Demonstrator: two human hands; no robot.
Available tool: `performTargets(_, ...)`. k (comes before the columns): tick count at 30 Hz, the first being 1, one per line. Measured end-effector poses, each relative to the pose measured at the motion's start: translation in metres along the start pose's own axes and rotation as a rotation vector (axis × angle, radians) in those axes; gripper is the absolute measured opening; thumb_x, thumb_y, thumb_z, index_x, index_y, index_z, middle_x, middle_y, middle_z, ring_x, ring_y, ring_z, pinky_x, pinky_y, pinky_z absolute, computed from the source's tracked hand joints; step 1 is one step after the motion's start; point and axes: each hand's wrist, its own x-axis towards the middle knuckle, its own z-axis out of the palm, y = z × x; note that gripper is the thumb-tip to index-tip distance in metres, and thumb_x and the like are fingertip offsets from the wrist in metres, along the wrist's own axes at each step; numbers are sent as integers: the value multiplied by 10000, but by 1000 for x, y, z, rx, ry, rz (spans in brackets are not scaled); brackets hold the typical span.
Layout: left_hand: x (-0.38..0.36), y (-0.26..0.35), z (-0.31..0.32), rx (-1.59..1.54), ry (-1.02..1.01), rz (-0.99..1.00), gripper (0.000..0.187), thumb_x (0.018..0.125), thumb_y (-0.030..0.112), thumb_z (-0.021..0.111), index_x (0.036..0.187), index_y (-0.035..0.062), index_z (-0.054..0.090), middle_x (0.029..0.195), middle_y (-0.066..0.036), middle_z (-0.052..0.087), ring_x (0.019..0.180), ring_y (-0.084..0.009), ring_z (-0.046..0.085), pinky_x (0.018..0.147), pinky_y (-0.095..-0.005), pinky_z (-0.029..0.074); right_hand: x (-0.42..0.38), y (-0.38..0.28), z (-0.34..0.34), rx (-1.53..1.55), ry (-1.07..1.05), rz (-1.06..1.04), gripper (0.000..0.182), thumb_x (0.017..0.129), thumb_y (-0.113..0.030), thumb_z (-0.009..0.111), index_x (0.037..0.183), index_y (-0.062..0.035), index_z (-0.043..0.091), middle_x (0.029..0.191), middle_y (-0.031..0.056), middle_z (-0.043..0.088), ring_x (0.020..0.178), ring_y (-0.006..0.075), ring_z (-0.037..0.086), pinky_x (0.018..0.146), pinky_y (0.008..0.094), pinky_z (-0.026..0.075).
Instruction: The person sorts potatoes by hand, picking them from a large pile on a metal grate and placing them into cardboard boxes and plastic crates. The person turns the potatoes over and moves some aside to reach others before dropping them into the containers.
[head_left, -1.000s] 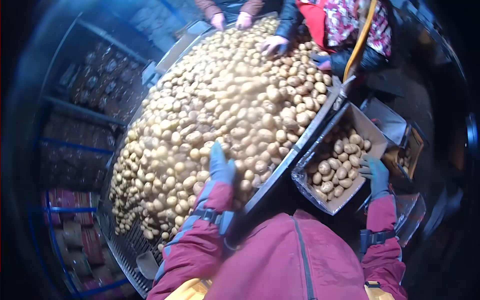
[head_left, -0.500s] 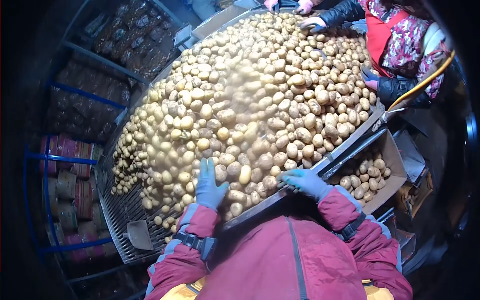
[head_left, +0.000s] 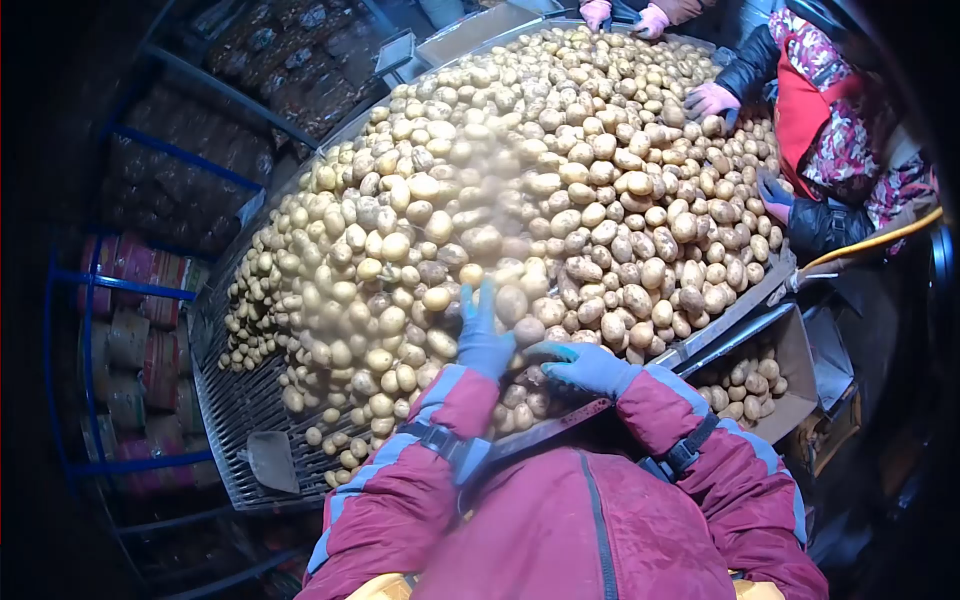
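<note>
A broad heap of potatoes (head_left: 400,250) covers a slatted metal table (head_left: 225,430). My left hand (head_left: 485,340), in a blue-grey glove, lies over the near part of the heap with its fingers apart and pointing away from me. Close to its right, my right hand (head_left: 590,368) reaches leftward over potatoes by the table's near rim. Its gloved fingers are stretched and slightly bent, and I see nothing held in them. A hazy smear in the view blurs the potatoes beyond my left hand.
A box of potatoes (head_left: 745,385) stands beside the near right rim. A pale flat scoop-like piece (head_left: 272,461) lies on the slats. Across the heap, a co-worker's gloved hand (head_left: 712,102) touches potatoes. Blue racking (head_left: 125,285) with stacked sacks stands at left.
My left hand has moved right and forward over the potatoes, closer to my right hand. The view has shifted somewhat. A co-worker's hand at the upper right has changed position on the heap.
</note>
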Motion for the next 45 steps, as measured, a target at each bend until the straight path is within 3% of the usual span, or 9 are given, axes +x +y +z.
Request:
performTargets(6, 52, 47, 31, -164, -8, 124, 951, 810, 241, 803, 1590, 75, 284, 1592, -288, 309, 1463, -434, 339, 1201, -435, 314, 26, -6, -24, 113, 104, 126, 532, 944, -223, 671, 1438, -87, 529, 1171, 64, 665, 1007, 145, 629, 910, 288, 519)
performTargets(7, 61, 48, 40, -232, 30, 145, 904, 831, 240, 792, 1581, 78, 313, 1587, -280, 331, 1461, -418, 354, 1198, -428, 318, 32, 10, -31, -106, 287, -162, 509, 957, -171, 642, 1445, -88, 522, 1147, 34, 656, 937, 103, 631, 862, 271, 533)
performTargets(11, 76, 65, -1, -390, -57, 196, 663, 908, 228, 739, 1492, 53, 479, 1499, -239, 490, 1404, -341, 467, 1160, -389, 373, 9, -4, -70, 655, 382, -76, 443, 1009, -157, 600, 1443, -87, 538, 1197, 42, 656, 882, 143, 693, 806, 275, 580)
performTargets(18, 47, 16, -88, -505, -87, -352, 351, 953, 148, 677, 1288, 43, 671, 1181, -140, 708, 1024, -214, 689, 901, -326, 547, -43, 24, -76, 740, 482, -15, 362, 1029, -191, 574, 1346, -21, 615, 1143, 124, 718, 820, 220, 724, 732, 324, 609)
performTargets(26, 30, -1, 5, 349, -20, 179, 484, 852, 272, 742, 1304, 127, 645, 1182, -162, 667, 1094, -348, 656, 957, -431, 524, -61, 28, -52, 725, 388, 75, 361, 1036, -246, 553, 1330, -54, 637, 1120, 157, 725, 824, 259, 750, 653, 328, 619)
performTargets(34, 59, 23, -16, -360, -296, -326, 509, 875, 346, 779, 1298, 85, 674, 1171, -144, 723, 1064, -194, 674, 934, -342, 525, -49, 39, -35, 979, 175, 194, 476, 1028, -404, 564, 1389, -95, 564, 1255, 178, 647, 866, 301, 730, 696, 364, 615)
performTargets(39, 15, 91, -11, -606, -608, 2, 491, 908, 302, 764, 1327, 71, 655, 1248, -138, 689, 1163, -214, 642, 993, -334, 502, -57, 16, -22, 1325, 174, 46, 533, 1041, -441, 542, 1415, -62, 518, 1216, 193, 672, 884, 311, 738, 708, 392, 628)
performTargets(40, 21, 108, -13, -225, -415, 364, 457, 888, 268, 757, 1294, 81, 664, 1295, -160, 646, 1214, -293, 613, 1036, -374, 485, -50, 24, -20, 1331, 187, 28, 541, 1043, -447, 537, 1413, -53, 515, 1201, 198, 680, 879, 310, 741, 713, 394, 630)
performTargets(45, 73, 98, 27, 119, -18, 561, 416, 824, 181, 756, 1227, 119, 675, 1263, -151, 626, 1225, -354, 569, 1042, -428, 479, -53, 55, -25, 1193, 139, 86, 392, 1038, -272, 540, 1266, 39, 609, 988, 219, 719, 907, 315, 731, 808, 439, 626)
